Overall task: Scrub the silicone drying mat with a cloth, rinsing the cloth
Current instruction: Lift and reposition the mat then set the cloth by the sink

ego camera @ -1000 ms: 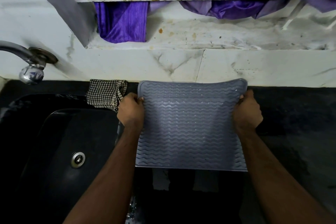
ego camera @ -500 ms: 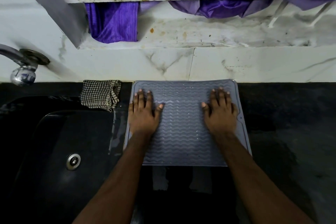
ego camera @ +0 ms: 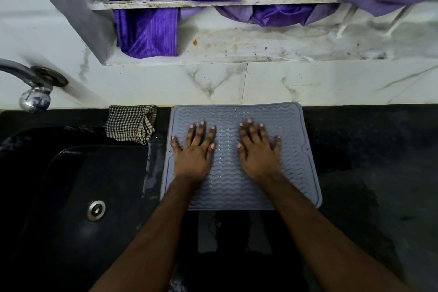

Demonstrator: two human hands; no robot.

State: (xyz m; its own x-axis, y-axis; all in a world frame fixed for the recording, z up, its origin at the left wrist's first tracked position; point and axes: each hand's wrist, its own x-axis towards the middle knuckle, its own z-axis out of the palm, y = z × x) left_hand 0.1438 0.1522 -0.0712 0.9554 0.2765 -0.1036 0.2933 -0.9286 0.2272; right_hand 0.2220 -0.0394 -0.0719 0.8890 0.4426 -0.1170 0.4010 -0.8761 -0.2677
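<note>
Both hands have slid inward, left hand (ego camera: 193, 153) and right hand (ego camera: 259, 152) pressing spread flat on the grey wavy-ribbed silicone drying mat (ego camera: 239, 111) lying on the black table (ego camera: 379, 149), so scrubbing hasn't started, checkered cloth (ego camera: 130, 123) untouched beside the sink (ego camera: 71, 197).

The silicone mat (ego camera: 291, 173), held up by its side edges 1 s ago, now lies flat on the counter (ego camera: 379, 161). The left hand (ego camera: 193, 154) and right hand (ego camera: 259, 153) press palms-down, closer together toward 12 o'clock.
</note>
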